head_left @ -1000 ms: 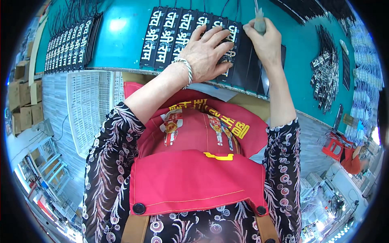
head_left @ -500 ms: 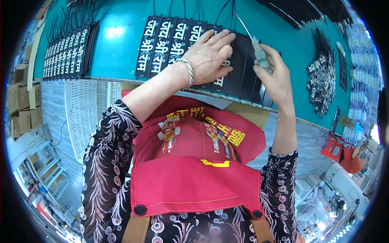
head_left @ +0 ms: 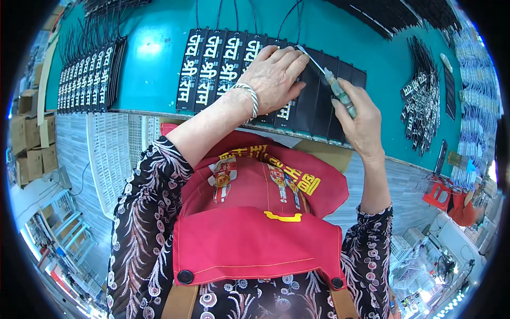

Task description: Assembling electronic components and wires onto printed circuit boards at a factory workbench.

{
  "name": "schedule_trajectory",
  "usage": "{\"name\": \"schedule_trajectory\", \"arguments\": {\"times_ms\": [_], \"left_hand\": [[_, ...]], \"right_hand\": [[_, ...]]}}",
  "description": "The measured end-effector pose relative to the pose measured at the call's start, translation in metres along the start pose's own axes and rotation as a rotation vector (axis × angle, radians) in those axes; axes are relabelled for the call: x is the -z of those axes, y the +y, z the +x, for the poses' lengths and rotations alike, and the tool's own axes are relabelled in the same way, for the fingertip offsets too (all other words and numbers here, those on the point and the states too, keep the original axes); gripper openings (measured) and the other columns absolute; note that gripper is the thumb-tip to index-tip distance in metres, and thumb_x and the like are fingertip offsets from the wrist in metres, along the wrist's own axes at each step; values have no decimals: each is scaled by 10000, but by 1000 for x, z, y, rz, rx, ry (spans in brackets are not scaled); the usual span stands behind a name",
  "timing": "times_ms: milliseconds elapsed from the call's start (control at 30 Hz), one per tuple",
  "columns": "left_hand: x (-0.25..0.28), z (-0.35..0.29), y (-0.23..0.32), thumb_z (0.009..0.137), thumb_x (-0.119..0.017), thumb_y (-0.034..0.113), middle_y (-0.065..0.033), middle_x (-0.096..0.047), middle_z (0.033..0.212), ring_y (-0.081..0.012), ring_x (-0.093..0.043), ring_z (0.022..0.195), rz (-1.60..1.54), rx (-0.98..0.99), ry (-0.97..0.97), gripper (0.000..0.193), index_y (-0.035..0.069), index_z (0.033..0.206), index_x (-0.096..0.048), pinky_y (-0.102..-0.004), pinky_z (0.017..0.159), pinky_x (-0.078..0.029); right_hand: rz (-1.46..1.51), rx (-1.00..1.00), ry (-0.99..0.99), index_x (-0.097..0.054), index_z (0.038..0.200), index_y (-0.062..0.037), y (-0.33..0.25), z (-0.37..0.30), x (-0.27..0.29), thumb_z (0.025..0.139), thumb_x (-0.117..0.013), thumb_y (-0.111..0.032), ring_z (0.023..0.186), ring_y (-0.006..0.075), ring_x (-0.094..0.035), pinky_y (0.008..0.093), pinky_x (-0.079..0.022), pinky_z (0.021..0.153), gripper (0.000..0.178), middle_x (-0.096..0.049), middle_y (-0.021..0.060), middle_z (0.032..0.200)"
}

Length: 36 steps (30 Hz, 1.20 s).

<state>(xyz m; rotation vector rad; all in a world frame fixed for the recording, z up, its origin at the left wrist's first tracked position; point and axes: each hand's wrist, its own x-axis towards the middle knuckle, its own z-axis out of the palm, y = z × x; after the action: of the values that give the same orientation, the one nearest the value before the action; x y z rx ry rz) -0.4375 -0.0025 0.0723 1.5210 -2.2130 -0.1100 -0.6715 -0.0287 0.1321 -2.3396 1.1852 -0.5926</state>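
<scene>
Evidently, the left hand (head_left: 276, 74) lies palm down over the right part of a row of long flat black strips with white lettering (head_left: 209, 70), fingers slightly bent and thumb apart; it grips nothing, and probably its pressure steadies them; the row lies along the middle of the near edge of the teal surface (head_left: 151, 80), thin black cables (head_left: 219, 16) trailing toward the far edge, perhaps to keep off the lettered faces.

The right hand (head_left: 364, 119) is wrapped around a slim metal-shafted tool with a translucent green handle (head_left: 342, 95); held well back, apparently for reach, its tip comes just beside the left fingertips; whether it touches a strip I cannot tell; plain black strips (head_left: 312, 91) adjoin the lettered ones.

Another bundle of lettered strips (head_left: 87, 82) sits by the near left corner; a loose heap of small dark pieces (head_left: 419, 106) lies toward the right edge, seemingly leaving the hands room.
</scene>
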Motion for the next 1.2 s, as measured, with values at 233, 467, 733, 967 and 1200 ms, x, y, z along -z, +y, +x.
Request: {"name": "schedule_trajectory", "arguments": {"times_ms": [233, 467, 733, 967, 1200], "left_hand": [[2, 3, -6, 943, -621, 311, -133, -557, 1367, -276, -488, 1327, -20, 6, -18, 548, 56, 1406, -474, -451, 1139, -334], [6, 0, -17, 936, -628, 311, -133, -569, 1355, -276, -497, 1318, -48, 19, -16, 569, 48, 1414, -467, -450, 1135, -336], [12, -1, -34, 902, -663, 268, -137, -586, 1304, -270, -531, 1260, -86, -1, 16, 612, 7, 1413, -451, -440, 1105, -355], [12, 6, -59, 854, -693, 237, -133, -602, 1229, -262, -556, 1185, -155, 17, 26, 676, -23, 1420, -429, -435, 1056, -378], [22, -3, -65, 875, -669, 207, -135, -589, 1230, -254, -547, 1195, -181, 41, 14, 675, -39, 1440, -391, -449, 1051, -373]], "right_hand": [[65, -68, -74, -662, 1215, 11, 0, 16, 7, 884, -709, -61, 921, 194, -692, 303, -532, 812, 342, -711, 149, 1090], [46, -84, -160, -678, 1199, 7, -13, 44, 15, 897, -685, -104, 867, 182, -685, 290, -525, 789, 322, -730, 139, 1047], [-33, -152, -275, -685, 1153, 6, -40, 84, 23, 909, -659, -143, 735, 163, -628, 295, -491, 681, 287, -717, 148, 915], [-192, -58, -480, -673, 1090, 38, -59, 148, 26, 897, -619, -146, 604, 170, -562, 320, -448, 578, 272, -642, 159, 741], [-249, -27, -534, -678, 1056, 56, -86, 176, 25, 886, -615, -150, 581, 174, -534, 328, -412, 547, 274, -625, 156, 712]]}}
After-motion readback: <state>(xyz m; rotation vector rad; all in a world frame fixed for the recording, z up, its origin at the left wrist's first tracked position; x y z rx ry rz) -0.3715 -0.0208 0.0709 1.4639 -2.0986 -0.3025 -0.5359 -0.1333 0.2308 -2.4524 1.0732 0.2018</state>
